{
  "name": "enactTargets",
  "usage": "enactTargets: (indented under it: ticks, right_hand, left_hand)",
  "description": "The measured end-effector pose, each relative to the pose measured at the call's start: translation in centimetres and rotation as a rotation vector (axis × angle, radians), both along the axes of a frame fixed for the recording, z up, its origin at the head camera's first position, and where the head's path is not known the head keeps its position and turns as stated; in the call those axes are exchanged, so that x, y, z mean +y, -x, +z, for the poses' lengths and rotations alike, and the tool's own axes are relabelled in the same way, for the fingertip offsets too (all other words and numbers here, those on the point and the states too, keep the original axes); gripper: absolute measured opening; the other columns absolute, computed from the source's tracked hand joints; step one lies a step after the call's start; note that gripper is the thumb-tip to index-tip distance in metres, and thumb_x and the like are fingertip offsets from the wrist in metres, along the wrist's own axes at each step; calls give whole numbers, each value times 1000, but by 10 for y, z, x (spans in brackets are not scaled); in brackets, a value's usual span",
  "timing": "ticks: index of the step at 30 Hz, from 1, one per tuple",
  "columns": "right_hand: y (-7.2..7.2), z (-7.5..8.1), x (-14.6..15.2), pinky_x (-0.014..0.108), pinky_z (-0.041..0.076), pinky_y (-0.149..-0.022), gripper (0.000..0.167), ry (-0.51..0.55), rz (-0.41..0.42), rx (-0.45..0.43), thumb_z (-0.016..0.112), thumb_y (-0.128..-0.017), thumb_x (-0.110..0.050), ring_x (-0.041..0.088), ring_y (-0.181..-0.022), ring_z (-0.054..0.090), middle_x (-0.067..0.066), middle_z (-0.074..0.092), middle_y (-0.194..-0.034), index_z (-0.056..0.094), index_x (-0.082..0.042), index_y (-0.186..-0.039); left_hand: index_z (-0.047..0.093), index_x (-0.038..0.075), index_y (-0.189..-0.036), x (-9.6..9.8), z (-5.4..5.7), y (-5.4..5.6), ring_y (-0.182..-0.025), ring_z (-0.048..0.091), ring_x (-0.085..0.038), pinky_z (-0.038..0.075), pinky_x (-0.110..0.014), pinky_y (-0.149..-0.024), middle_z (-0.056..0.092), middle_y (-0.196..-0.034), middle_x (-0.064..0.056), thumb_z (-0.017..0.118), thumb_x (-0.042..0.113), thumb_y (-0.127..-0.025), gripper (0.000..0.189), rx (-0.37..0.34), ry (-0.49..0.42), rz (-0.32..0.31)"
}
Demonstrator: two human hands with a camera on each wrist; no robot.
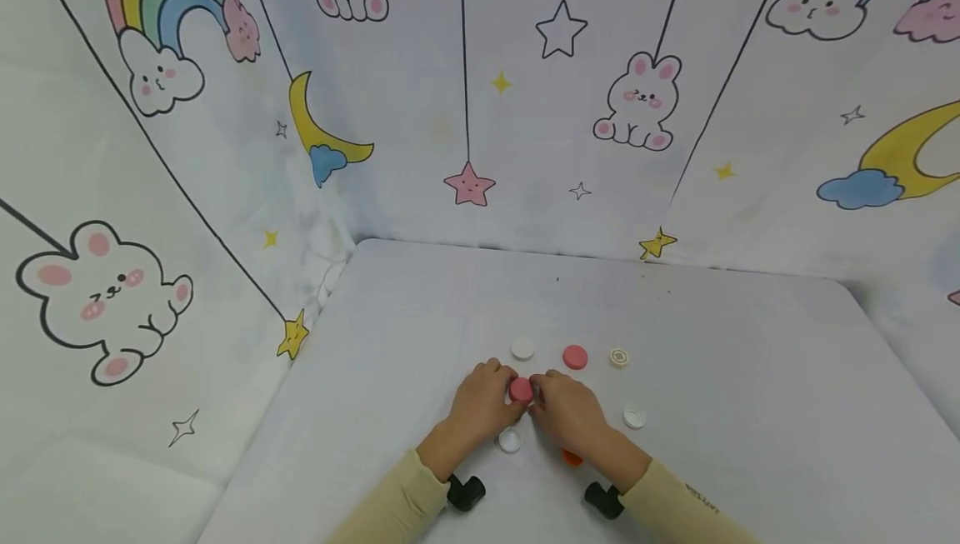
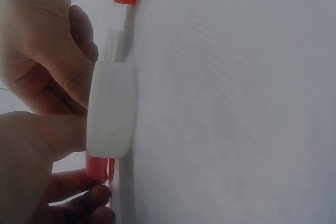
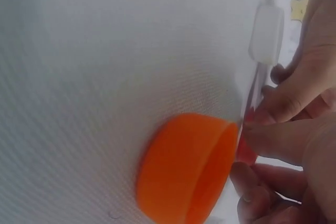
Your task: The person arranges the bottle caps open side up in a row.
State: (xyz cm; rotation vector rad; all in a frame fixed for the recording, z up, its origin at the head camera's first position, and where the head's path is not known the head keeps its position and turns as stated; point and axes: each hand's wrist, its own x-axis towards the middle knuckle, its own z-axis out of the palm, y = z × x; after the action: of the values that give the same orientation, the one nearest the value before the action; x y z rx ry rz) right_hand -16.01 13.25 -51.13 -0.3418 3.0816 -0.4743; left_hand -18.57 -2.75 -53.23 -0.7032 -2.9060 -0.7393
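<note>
A red bottle cap (image 1: 521, 390) sits between my two hands in the head view. My left hand (image 1: 483, 398) pinches its left side with thumb and fingers. From the other side, my right hand (image 1: 570, 411) has curled fingers and thumb at the cap's right edge. In the right wrist view, some red of the cap (image 3: 247, 150) shows between the right thumb and fingers; the rest is hidden by the hands. Just in front of the left hand is a white cap (image 2: 111, 109). Below the right hand stands an orange cap (image 3: 178, 166), partly covered in the head view.
Beyond the hands lie a white cap (image 1: 522, 349), another red cap (image 1: 575, 356) and a small cream ring-marked cap (image 1: 618, 357). Right of the right hand is one more white cap (image 1: 633, 418). A patterned cloth (image 1: 405, 111) walls the back of the white table (image 1: 750, 377).
</note>
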Motion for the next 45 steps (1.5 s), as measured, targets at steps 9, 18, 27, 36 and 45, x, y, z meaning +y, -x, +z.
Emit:
enactTargets:
  ticks: [9, 18, 27, 36, 45]
  right_hand:
    - [-1, 0, -1, 27, 45, -58, 35, -14, -3, 21, 77, -82, -17, 11, -63, 48, -2, 57, -76, 69, -6, -114]
    - [-3, 0, 1, 28, 46, -61, 37, 10, -9, 26, 77, -83, -19, 11, -65, 49, -3, 58, -76, 68, -5, -115]
    - [-4, 1, 6, 30, 50, -67, 34, 86, -1, 30, 78, -82, -16, 11, -71, 57, -2, 65, -82, 69, -7, -114]
    - [-7, 3, 7, 31, 52, -69, 39, 132, 5, 24, 77, -83, -14, 12, -75, 63, -1, 71, -86, 66, -8, -120]
    - [-9, 10, 5, 25, 45, -62, 44, 170, -15, 44, 80, -80, -14, 7, -68, 53, -6, 68, -83, 67, -9, -121]
  left_hand:
    - [67, 10, -97, -1, -3, 1, -71, 47, -12, 39, -23, -60, 52, -79, 3, 77, 29, -79, 28, 9, -35, -2]
    - [67, 13, -98, -5, -6, 1, -70, 44, -8, 37, -20, -60, 50, -77, 6, 77, 30, -80, 27, 37, -78, -39]
    - [69, 12, -107, -4, -3, 0, -78, 50, -9, 42, -22, -66, 60, -85, 5, 76, 28, -82, 31, -52, -114, -47]
    - [71, 14, -107, -5, -2, 1, -79, 50, -8, 43, -22, -68, 60, -84, 9, 75, 28, -83, 29, -102, -141, -43]
    - [72, 14, -109, -6, 3, -2, -76, 50, -7, 42, -21, -66, 62, -84, 8, 75, 25, -84, 27, -62, -175, -47]
